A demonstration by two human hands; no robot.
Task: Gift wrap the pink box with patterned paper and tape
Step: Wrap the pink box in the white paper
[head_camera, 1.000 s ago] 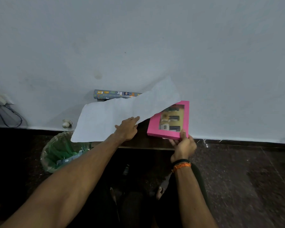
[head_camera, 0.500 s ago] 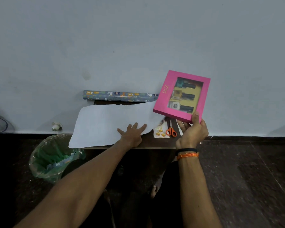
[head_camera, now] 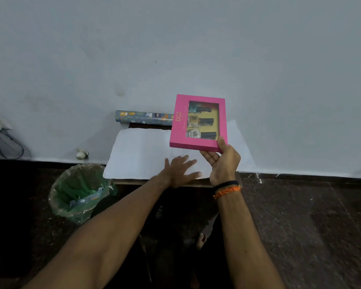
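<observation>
We are at the laying-out step: the sheet of paper (head_camera: 146, 151) lies spread on the small table (head_camera: 161, 182) with its plain white side up, and the pink box (head_camera: 198, 124) has not yet been set on it. Our left hand (head_camera: 180, 171) rests flat on the near edge of the sheet, fingers straight and spread, pressing it down so it does not curl. Our right hand (head_camera: 222, 161) holds the pink box up in the air above the right half of the sheet, thumb on the front face at its lower right corner and fingers curled underneath; the box is tilted, its window facing us. Beyond the sheet, against the wall, lies the patterned roll (head_camera: 143, 117). To the left of the sheet, on the floor, stands a bin with a green liner (head_camera: 79, 192). Next, we judge, we must lower the box onto the sheet, probably window down and squared to its edges, with enough paper left on each side to fold over. We see no tape from here.
</observation>
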